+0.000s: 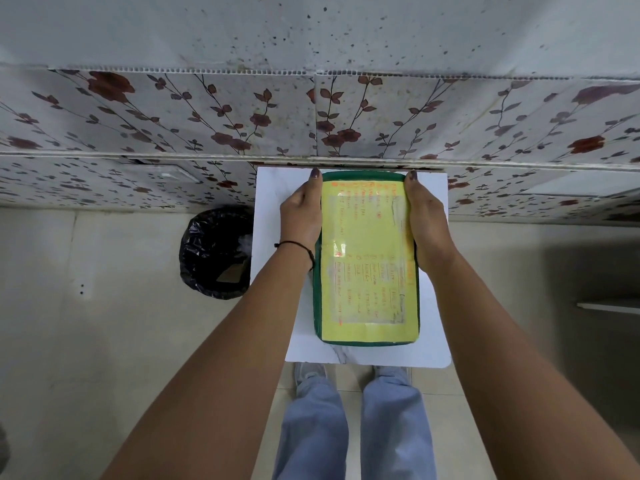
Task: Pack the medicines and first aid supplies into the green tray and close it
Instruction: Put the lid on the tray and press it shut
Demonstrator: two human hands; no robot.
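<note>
— Where are the hands?
— Left hand (301, 216) and right hand (427, 220) press the tray's (367, 337) two long sides, fingers straight, tips at the far end.
— The arms?
— Both bare and stretched forward, with a black band (294, 244) on the left wrist.

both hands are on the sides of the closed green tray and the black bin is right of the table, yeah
Not quite. The head view shows the black bin left of the white table, not right. The rest holds: the left hand and right hand lie along the sides of the closed green tray.
</note>
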